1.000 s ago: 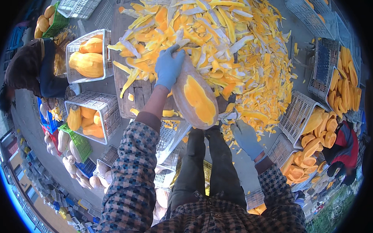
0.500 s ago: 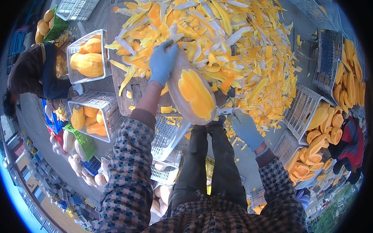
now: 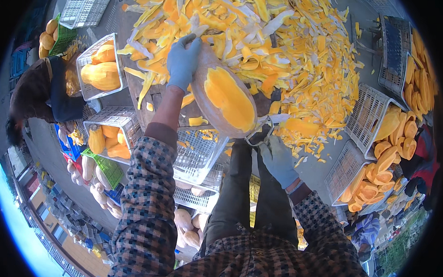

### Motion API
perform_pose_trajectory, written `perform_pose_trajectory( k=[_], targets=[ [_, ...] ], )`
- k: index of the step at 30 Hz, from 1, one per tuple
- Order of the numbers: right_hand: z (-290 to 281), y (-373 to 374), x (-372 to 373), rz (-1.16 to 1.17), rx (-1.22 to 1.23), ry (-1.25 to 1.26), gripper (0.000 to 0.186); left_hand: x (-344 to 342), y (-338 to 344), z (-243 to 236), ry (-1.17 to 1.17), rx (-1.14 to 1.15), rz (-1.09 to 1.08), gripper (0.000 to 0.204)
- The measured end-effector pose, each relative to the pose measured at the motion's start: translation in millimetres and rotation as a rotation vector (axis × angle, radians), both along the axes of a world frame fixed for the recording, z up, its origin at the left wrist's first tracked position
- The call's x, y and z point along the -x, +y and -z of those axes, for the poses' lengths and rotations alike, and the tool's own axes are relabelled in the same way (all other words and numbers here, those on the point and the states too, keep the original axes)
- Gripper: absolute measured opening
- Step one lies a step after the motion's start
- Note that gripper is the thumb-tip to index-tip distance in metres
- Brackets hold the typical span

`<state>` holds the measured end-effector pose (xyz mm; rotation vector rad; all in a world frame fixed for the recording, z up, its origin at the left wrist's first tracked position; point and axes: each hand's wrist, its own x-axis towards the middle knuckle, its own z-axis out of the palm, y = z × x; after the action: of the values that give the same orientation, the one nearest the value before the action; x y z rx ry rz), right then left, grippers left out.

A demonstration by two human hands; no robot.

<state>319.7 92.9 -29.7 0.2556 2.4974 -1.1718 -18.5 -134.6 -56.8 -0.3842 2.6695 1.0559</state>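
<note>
A partly peeled squash (image 3: 230,100) lies tilted in front of me, its stem end on the wooden table (image 3: 156,99) and its blunt end toward my legs. One long patch shows bare orange flesh; tan skin surrounds it. My left hand (image 3: 183,63), in a blue-grey glove, is closed around the neck by the stem. My right hand (image 3: 279,162), gloved too, is closed on a peeler (image 3: 253,137) whose metal frame is at the blunt end of the squash. Whether its blade touches the skin I cannot tell.
A large heap of orange and pale peelings (image 3: 317,71) covers the table and spills right. Crates of peeled squash (image 3: 102,76) stand left; crates of orange halves (image 3: 374,182) stand right. A white crate (image 3: 197,156) sits near my legs. Another person (image 3: 34,91) bends at far left.
My right hand with the peeler has moved left and slightly nearer to me. The bare orange patch looks a little wider. My left hand keeps its hold on the neck.
</note>
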Motion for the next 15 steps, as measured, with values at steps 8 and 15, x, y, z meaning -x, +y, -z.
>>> perform_pose_trajectory(
  k=[8,15],
  targets=[
    [40,-17,-15,0.043,-0.115,-0.048,0.027,2,-2,7,0.025,-0.127,-0.022,0.044],
    [56,-24,-27,0.1,0.026,0.132,0.027,10,-6,19,0.039,-0.217,-0.027,0.044]
  ],
)
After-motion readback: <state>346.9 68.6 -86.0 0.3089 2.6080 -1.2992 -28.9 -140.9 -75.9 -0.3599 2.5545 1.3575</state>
